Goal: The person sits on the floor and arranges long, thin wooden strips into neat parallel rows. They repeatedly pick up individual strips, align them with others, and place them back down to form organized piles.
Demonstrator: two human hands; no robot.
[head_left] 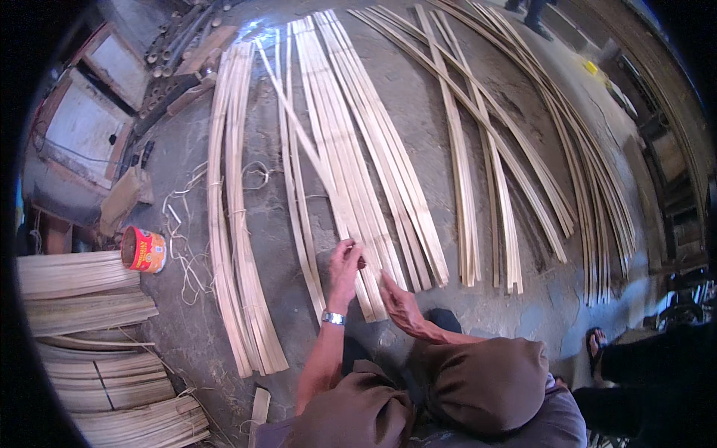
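A row of long, pale bamboo strips lies side by side on the floor, the near ends in front of me. My left hand, with a metal-banded watch on its wrist, is over these strips near their close end. Its fingers are curled; a small dark reddish patch shows beside them, and I cannot make out what it is. My right hand rests by the right edge of the same strips, fingers stretched out and nothing visible in them. One narrow strip slants across from the far left toward my left hand.
Two strip bundles lie to the left, more crossed strips to the right. Stacked bundles fill the near left, beside a red and yellow tub and loose ties. At right is another person's sandalled foot.
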